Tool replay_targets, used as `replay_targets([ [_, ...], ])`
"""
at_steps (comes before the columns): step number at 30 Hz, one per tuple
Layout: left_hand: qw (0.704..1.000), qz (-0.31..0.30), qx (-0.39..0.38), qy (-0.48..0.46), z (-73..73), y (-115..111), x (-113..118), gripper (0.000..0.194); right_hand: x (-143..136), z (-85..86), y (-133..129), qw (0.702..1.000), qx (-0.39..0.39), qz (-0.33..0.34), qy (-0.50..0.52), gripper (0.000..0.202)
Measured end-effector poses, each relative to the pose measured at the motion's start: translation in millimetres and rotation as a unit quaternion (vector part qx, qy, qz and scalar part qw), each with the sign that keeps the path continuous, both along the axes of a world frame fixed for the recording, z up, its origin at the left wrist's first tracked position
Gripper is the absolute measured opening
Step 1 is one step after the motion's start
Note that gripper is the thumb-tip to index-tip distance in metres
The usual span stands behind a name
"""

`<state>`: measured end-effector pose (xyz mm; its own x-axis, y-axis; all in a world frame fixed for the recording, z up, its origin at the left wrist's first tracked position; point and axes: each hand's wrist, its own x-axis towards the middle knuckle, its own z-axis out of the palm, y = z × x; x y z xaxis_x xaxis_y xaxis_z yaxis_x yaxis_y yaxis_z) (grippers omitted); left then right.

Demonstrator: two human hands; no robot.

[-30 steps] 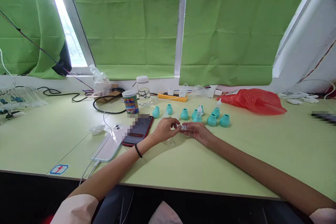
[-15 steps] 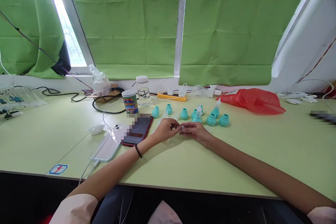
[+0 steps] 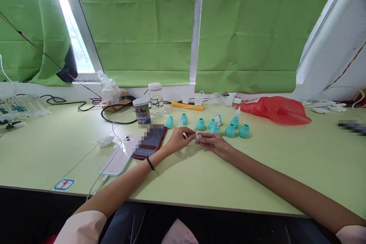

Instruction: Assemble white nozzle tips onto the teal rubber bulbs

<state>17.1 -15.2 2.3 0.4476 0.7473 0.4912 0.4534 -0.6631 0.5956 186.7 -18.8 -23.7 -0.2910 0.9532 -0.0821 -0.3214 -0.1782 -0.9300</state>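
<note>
My left hand (image 3: pixel 180 140) and my right hand (image 3: pixel 214 143) meet above the table, fingertips closed on a small clear plastic piece (image 3: pixel 198 137) between them. Its exact kind is too small to make out. Just beyond the hands stand several turquoise rubber bulbs (image 3: pixel 200 124) with open necks. Two of them carry clear nozzle tips, one a bulb (image 3: pixel 214 128) close behind my right hand. A loose clear piece (image 3: pixel 183 150) lies under my left hand, and a tiny white ring (image 3: pixel 188 156) rests on the table near it.
Left of my hands lie a dark phone (image 3: pixel 150 143) with a red edge and a white phone (image 3: pixel 121 156) on a cable. Farther back are a printed can (image 3: pixel 142 111), a clear jar (image 3: pixel 156 100), an orange power strip (image 3: pixel 187 105) and a red plastic bag (image 3: pixel 274 110).
The clear piece between my fingertips shows more plainly now. My left fingers have shifted slightly, and the loose clear piece beneath them has come into sight.
</note>
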Motion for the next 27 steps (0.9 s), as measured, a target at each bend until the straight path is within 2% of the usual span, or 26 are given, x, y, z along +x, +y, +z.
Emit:
replay_targets([
  [8,0.999,-0.024,0.032,0.004,1.1,0.2,-0.6,0.023,-0.2,-2.4,1.0,1.0,0.013,0.003,0.0,0.023],
  [16,0.97,-0.014,0.218,0.112,-0.7,-2.7,-3.6,0.028,-0.4,-0.6,-0.8,1.0,0.024,0.016,0.0,0.017],
  [27,0.951,0.004,0.265,0.159,-3.5,-4.5,-2.3,0.032,-1.1,-0.5,-1.6,0.999,0.03,0.009,0.006,0.016],
])
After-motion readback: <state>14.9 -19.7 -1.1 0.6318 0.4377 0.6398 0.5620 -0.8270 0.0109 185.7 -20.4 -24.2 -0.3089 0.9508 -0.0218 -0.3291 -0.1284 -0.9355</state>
